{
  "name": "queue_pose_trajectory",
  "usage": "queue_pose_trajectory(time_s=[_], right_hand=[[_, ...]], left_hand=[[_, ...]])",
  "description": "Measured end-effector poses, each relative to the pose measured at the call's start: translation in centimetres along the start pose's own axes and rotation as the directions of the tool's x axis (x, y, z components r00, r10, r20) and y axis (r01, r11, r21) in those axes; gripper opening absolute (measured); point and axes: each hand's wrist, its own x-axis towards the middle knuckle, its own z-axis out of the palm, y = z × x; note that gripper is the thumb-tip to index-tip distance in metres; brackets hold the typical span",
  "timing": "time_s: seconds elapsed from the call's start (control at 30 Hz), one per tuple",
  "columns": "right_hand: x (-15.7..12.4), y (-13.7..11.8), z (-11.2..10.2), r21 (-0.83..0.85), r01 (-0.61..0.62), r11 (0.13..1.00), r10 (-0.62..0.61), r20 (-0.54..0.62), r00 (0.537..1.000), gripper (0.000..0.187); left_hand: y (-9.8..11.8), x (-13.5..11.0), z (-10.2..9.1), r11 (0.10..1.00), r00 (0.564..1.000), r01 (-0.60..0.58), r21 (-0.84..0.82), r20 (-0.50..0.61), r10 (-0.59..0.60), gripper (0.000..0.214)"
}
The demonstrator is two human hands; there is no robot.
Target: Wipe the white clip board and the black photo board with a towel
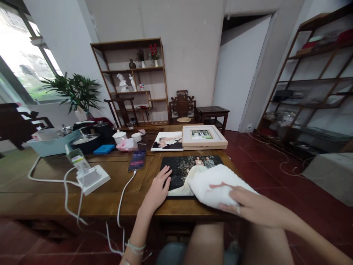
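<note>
A dark photo panel (176,173) showing two people in wedding clothes lies flat near the front edge of the wooden table. My left hand (160,187) rests on its left side, fingers stretched out. In my right hand (248,204) is a bunched white cloth (212,184), with the fingers closed on its near side. The cloth covers the right part of the panel, hiding that corner and some of the picture.
Behind the panel lie a small photo print (168,141) and light wooden picture frames (204,143). To the left are a phone (137,160) on a white cable, an opened white box (95,179), pots (85,143) and a blue basin (49,147). The wooden table (118,198) ends close before my legs.
</note>
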Motion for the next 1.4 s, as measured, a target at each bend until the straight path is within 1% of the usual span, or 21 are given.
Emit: queue_pose_trajectory(time_s=[0.07, 0.13, 0.23, 0.33, 0.4, 0.47, 0.53, 0.7, 0.8, 0.87, 0.9, 0.97, 1.07, 1.13, 1.23, 1.33, 1.4], right_hand=[[2.4, 1.5, -0.5, -0.036, -0.03, 0.999, 0.028, -0.04, 0.999, 0.043], [5.1, 3.3, -1.0, -0.081, -0.076, 0.994, 0.066, -0.124, 0.99, 0.045], [8.6, 5.8, -1.7, -0.064, -0.131, 0.989, 0.114, -0.217, 0.969, 0.043], [10.6, 7.1, -1.9, -0.047, -0.165, 0.985, 0.146, -0.278, 0.949, 0.043], [10.8, 7.3, -1.6, -0.078, -0.165, 0.983, 0.134, -0.309, 0.942, 0.043], [10.2, 6.8, -1.1, -0.111, -0.137, 0.984, 0.096, -0.316, 0.944, 0.042], [8.8, 5.7, -0.6, -0.12, -0.099, 0.988, 0.06, -0.292, 0.955, 0.039], [3.0, 1.1, 0.6, -0.075, -0.024, 0.997, 0.014, -0.135, 0.991, 0.036], [0.1, -1.4, 1.2, -0.044, 0.003, 0.999, -0.007, -0.088, 0.996, 0.031], [-0.7, -2.4, 1.5, -0.029, 0.027, 0.999, -0.029, -0.065, 0.997, 0.03], [-0.5, -2.6, 1.5, -0.026, 0.045, 0.999, -0.046, -0.059, 0.997, 0.029], [0.7, -2.4, 1.3, -0.031, 0.081, 0.996, -0.083, -0.056, 0.995, 0.03], [4.2, -0.4, 0.6, -0.068, 0.087, 0.994, -0.093, -0.091, 0.992, 0.037], [7.0, 1.7, 0.1, -0.118, 0.041, 0.992, -0.058, -0.142, 0.988, 0.042], [10.4, 4.7, -0.8, -0.143, -0.026, 0.989, -0.004, -0.205, 0.979, 0.044], [11.8, 6.1, -1.0, -0.128, -0.08, 0.988, 0.045, -0.257, 0.965, 0.043], [11.5, 5.8, -0.5, -0.139, -0.076, 0.987, 0.033, -0.288, 0.957, 0.04]], left_hand=[[0.0, 0.0, -0.1, 1.0, 1.0, 0.001, 0.003, 0.004, -0.001, 0.036], [0.0, 0.0, -0.1, 1.0, 1.0, 0.001, 0.005, 0.009, -0.001, 0.036], [-0.1, 0.0, -0.1, 1.0, 1.0, -0.004, 0.004, 0.011, 0.004, 0.035], [-0.2, 0.0, 0.0, 1.0, 1.0, 0.005, 0.002, 0.011, -0.005, 0.035], [-0.2, -0.1, 0.0, 1.0, 1.0, 0.01, -0.003, 0.009, -0.01, 0.035], [-0.2, -0.1, 0.0, 1.0, 1.0, 0.011, -0.004, 0.01, -0.011, 0.036], [-0.2, -0.1, 0.1, 1.0, 1.0, 0.011, 0.004, 0.012, -0.011, 0.036], [-0.1, 0.0, 0.2, 1.0, 1.0, 0.019, 0.015, -0.002, -0.019, 0.036], [0.0, 0.0, 0.2, 1.0, 1.0, 0.013, 0.016, -0.002, -0.013, 0.035], [0.1, 0.0, 0.1, 1.0, 1.0, 0.016, 0.025, 0.007, -0.017, 0.035], [0.1, 0.0, 0.1, 0.999, 1.0, 0.019, 0.031, 0.013, -0.019, 0.036], [0.1, 0.0, 0.1, 0.999, 1.0, 0.018, 0.035, 0.02, -0.019, 0.036], [-0.1, 0.0, 0.1, 1.0, 1.0, 0.002, 0.019, 0.01, -0.002, 0.035], [-0.2, -0.1, 0.1, 1.0, 1.0, -0.003, 0.009, 0.002, 0.003, 0.035], [-0.2, -0.1, 0.0, 1.0, 1.0, 0.008, 0.002, 0.006, -0.008, 0.035], [0.0, 0.0, -0.1, 1.0, 1.0, 0.024, -0.003, 0.014, -0.024, 0.036], [0.1, 0.0, -0.1, 1.0, 1.0, 0.022, -0.012, 0.013, -0.022, 0.035]])
